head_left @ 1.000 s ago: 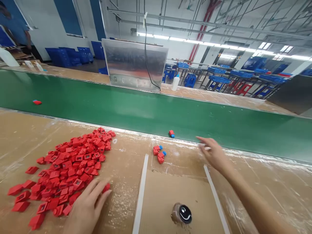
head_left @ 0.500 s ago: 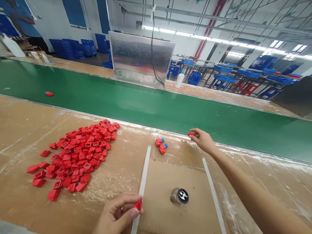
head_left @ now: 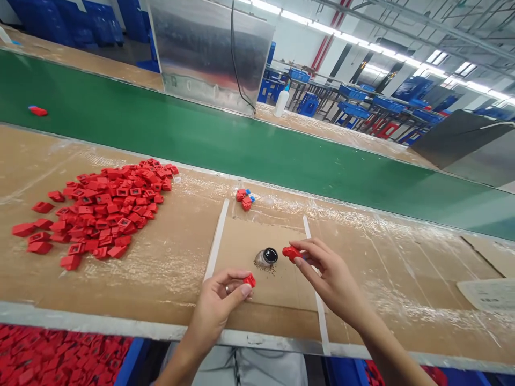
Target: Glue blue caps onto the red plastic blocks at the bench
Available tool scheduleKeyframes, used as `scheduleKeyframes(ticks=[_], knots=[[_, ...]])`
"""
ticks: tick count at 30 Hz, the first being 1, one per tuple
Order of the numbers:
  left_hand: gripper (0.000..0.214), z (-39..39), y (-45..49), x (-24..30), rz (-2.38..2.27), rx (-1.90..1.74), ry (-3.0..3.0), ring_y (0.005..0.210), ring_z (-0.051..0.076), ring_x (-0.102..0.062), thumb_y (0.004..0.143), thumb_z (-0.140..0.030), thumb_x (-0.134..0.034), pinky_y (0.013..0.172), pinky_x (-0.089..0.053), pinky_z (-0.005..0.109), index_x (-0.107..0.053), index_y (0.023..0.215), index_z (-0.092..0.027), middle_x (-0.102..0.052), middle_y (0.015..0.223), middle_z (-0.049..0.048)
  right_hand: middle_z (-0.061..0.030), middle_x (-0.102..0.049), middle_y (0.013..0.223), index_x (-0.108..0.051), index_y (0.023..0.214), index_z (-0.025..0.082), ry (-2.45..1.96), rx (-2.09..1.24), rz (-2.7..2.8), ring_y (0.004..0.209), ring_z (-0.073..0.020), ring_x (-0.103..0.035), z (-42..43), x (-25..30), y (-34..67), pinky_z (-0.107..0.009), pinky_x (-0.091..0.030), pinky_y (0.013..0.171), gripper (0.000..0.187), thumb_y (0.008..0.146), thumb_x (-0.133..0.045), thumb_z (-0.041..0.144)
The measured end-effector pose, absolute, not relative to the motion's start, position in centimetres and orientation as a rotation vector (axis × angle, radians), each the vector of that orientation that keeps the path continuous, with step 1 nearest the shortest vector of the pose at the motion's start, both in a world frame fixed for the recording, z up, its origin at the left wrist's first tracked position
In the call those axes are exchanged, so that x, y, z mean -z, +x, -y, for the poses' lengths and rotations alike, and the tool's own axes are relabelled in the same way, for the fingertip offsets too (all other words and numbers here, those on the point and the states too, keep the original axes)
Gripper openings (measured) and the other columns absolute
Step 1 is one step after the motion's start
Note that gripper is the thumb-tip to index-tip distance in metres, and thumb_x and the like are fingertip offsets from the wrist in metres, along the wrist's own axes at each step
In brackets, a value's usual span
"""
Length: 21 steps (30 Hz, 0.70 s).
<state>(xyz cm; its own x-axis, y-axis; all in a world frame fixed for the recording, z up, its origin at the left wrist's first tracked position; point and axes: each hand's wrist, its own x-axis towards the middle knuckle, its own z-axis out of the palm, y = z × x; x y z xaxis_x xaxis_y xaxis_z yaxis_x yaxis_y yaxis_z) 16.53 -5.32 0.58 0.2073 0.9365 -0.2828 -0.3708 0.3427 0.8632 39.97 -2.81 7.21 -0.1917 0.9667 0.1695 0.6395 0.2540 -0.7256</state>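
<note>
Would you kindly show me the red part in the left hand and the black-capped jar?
Red plastic part (head_left: pixel 249 280), head view, on its upper face.
Black-capped jar (head_left: pixel 270 255), head view, on its cap.

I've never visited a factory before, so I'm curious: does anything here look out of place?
Yes: dark specks lie scattered beside the small jar, as if spilled. Also, one red-and-blue piece sits alone on the green conveyor belt, away from the others.

The left hand (head_left: pixel 217 305) (pinching) partly hides its red part (head_left: pixel 250 280).
</note>
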Motion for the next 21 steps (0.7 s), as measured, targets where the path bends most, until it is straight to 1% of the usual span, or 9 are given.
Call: scheduleKeyframes(ticks=[5, 10, 15, 21], knots=[[0.025, 6.2, 16.4, -0.3, -0.913, -1.105, 0.742, 0.071, 0.013, -0.065, 0.074, -0.032, -0.081, 0.068, -0.055, 0.024, -0.074, 0.093, -0.016, -0.072, 0.082, 0.0030, -0.0102, -0.063, 0.107, -0.063, 0.114, 0.020, -1.486, -0.549, 1.961, 0.086, -0.0199, -0.066, 3.8, -6.6, 39.2, -0.033, -0.056, 0.073, 0.028, 0.099, -0.048, 0.039], [0.024, 6.4, 16.2, -0.2, -0.885, -1.119, 0.745, 0.069, 0.013, -0.066, 0.075, -0.030, -0.080, 0.068, -0.056, 0.024, -0.073, 0.094, -0.016, -0.072, 0.079, 0.0023, -0.0100, -0.064, 0.105, -0.059, 0.117, 0.021, -1.498, -0.327, 2.065, 0.092, -0.0232, -0.064, 4.3, -6.0, 38.5, -0.037, -0.053, 0.078, 0.025, 0.100, -0.048, 0.035], [0.023, 6.4, 16.2, 0.0, -0.853, -1.117, 0.744, 0.069, 0.012, -0.067, 0.077, -0.027, -0.079, 0.070, -0.055, 0.024, -0.072, 0.096, -0.016, -0.073, 0.077, 0.0016, -0.0077, -0.065, 0.102, -0.060, 0.111, 0.022, -1.485, -0.307, 2.102, 0.089, -0.0212, -0.063, 4.3, -5.9, 37.7, -0.034, -0.051, 0.077, 0.018, 0.100, -0.049, 0.031], [0.024, 6.5, 16.2, -0.2, -0.832, -1.110, 0.710, 0.069, 0.011, -0.066, 0.076, -0.027, -0.079, 0.071, -0.054, 0.023, -0.072, 0.096, -0.016, -0.073, 0.077, 0.0011, -0.0071, -0.065, 0.101, -0.060, 0.111, 0.022, -1.474, -0.276, 2.158, 0.088, -0.0204, -0.063, 4.1, -5.8, 37.4, -0.032, -0.050, 0.075, 0.018, 0.100, -0.049, 0.030]])
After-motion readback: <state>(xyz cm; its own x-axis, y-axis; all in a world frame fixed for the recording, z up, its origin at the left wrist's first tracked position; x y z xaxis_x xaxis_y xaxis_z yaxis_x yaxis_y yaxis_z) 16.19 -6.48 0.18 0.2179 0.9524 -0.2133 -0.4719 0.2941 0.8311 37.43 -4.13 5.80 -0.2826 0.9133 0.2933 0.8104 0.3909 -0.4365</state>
